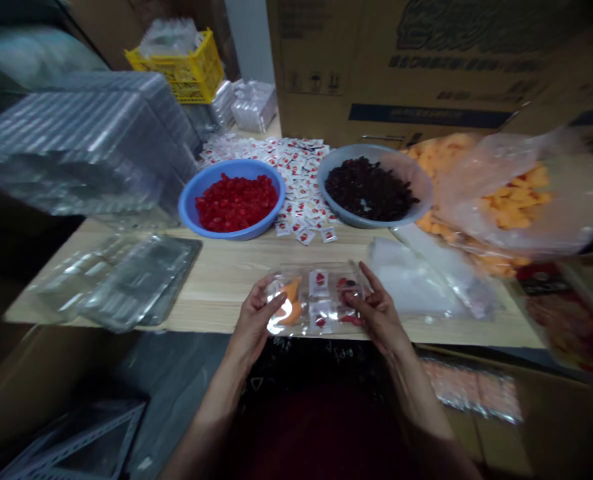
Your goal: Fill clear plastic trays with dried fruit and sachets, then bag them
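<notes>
Between my two hands is a clear plastic compartment pack (305, 313), held by its ends above the table's front edge. My left hand (253, 315) grips the left end, thumb on top beside an orange piece (291, 303) inside. My right hand (380, 315) pinches the right end, where red and dark pieces show under its thumb; the index finger extends along the edge. Two small white sachets (319, 283) with red prints lie in the middle section. Glare hides part of the left section.
Beyond the pack stand a blue basin (189, 203) of red pieces and a paler basin (327, 190) of dark pieces, with scattered sachets (301, 177) between. Stacked clear trays (86, 147) and loose trays (141, 280) lie left. Plastic bags (416, 280) and bagged orange pieces (519, 200) lie right.
</notes>
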Demonstrator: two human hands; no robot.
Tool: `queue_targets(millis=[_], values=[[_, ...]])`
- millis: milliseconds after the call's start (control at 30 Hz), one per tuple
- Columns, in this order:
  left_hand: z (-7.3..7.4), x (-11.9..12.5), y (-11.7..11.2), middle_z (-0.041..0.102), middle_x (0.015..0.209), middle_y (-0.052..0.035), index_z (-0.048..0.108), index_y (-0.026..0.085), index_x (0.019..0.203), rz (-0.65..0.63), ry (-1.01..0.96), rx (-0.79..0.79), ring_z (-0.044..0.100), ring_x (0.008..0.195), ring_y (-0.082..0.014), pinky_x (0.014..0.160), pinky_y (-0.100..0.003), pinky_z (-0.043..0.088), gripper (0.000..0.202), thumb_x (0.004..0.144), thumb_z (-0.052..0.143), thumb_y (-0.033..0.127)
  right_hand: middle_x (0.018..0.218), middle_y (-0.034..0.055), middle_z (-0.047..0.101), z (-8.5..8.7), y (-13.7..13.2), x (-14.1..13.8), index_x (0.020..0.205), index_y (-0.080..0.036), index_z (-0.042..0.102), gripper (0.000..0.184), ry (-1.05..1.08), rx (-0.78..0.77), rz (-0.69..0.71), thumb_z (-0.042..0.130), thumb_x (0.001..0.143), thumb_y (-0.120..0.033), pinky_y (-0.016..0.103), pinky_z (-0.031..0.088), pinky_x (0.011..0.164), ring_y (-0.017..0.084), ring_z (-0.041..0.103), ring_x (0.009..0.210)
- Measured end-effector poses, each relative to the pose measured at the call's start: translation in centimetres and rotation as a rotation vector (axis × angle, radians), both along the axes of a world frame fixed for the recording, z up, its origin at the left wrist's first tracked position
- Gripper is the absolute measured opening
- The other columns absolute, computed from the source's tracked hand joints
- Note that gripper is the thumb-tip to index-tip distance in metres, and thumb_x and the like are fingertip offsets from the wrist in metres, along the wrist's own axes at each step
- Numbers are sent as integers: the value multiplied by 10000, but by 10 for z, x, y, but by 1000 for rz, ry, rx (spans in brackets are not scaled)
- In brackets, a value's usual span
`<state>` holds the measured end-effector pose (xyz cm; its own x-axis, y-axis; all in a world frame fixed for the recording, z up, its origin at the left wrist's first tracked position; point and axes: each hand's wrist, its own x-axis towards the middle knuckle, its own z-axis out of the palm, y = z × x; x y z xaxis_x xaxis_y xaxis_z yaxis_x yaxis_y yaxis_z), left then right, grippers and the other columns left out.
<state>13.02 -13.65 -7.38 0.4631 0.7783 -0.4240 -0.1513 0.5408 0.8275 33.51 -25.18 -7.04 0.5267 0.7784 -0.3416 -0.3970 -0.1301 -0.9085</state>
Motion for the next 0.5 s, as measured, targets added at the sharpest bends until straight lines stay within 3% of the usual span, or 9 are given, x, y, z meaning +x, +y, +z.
queue_targets(millis=[100,233,333,433,500], values=[[6,-4,-14,737,1130,-104,655,191,1218,-165,-43,-212,722,928,-204,849,-306,567,538,718,843,251,944,36,745,7,-4,-2,1526,-262,363,955,-3,12,58,850,714,-388,309,577,653,188,681,779],[4,-3,-21,772,988,-90,696,161,1130,-85,7,-283,742,805,-189,780,-279,598,508,659,879,210,967,13,711,10,-8,5,1495,-241,408,886,-161,5,108,816,734,-439,328,557,763,171,659,811],[3,-1,-15,775,972,-60,679,185,1157,32,-4,-299,744,774,-176,724,-248,610,568,627,881,144,1101,68,661,14,-20,26,1404,-203,512,644,-533,-83,39,703,853,-474,331,537,759,177,633,856],[6,-3,-2,768,916,-42,697,173,1093,127,-38,-277,729,701,-154,653,-217,614,483,640,847,97,1043,109,634,16,-33,51,1186,-159,635,404,-1022,-362,29,623,922,-464,358,514,749,221,608,874],[9,-6,6,760,898,-41,700,170,1066,180,-33,-263,724,693,-153,591,-193,605,423,668,808,74,1007,126,611,15,-36,59,1071,-152,653,339,-1280,-570,120,684,882,-431,378,501,751,270,588,920]])
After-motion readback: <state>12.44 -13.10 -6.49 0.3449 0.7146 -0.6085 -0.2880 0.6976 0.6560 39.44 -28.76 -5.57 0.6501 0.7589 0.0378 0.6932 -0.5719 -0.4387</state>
